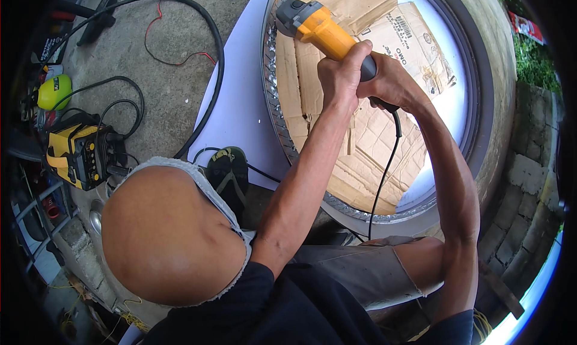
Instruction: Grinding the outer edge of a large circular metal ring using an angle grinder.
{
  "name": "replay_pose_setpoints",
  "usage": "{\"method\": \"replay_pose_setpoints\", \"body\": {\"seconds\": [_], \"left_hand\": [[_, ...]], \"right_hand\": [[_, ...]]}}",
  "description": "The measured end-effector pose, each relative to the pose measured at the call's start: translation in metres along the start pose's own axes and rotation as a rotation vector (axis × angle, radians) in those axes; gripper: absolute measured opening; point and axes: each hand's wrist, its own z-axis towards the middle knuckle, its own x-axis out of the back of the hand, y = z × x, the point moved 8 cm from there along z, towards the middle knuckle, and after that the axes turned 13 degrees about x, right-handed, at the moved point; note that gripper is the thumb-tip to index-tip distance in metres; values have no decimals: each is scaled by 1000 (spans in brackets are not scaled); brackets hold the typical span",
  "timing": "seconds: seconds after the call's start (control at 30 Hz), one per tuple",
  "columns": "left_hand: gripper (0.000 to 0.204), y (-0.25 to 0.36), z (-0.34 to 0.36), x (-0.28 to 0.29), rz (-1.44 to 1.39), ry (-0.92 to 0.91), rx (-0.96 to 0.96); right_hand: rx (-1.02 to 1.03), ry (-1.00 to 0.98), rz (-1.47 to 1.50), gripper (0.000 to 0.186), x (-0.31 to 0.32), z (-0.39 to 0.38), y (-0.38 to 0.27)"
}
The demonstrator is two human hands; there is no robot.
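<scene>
Both hands clench yellow-and-grey angle grinder (318, 25): left hand (341, 69) forward for steadying, right hand (387, 81) on rear grip; head angled onto ribbed metal rim (271, 87) beside flattened brown cardboard (366, 147).

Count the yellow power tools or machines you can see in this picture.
2. The yellow angle grinder is held in both hands over the ring's metal rim. The yellow box-shaped machine sits on the ground at far left. Others may be hidden.
</scene>
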Motion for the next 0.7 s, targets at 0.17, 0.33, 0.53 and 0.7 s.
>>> {"method": "replay_pose_setpoints", "body": {"seconds": [0.17,0.33,0.53,0.7], "left_hand": [[46,2,0,3,55,38,9],[47,3,1,4,69,39,3],[43,4,1,5,43,33,-14],[44,3,1,1,-14,9,-24]], "right_hand": [[-31,28,30,49,-3,-3,2],[-19,26,18,50,-2,-1,-1],[2,5,14,50,-4,2,-2],[10,-22,-52,52,2,5,-3]]}}
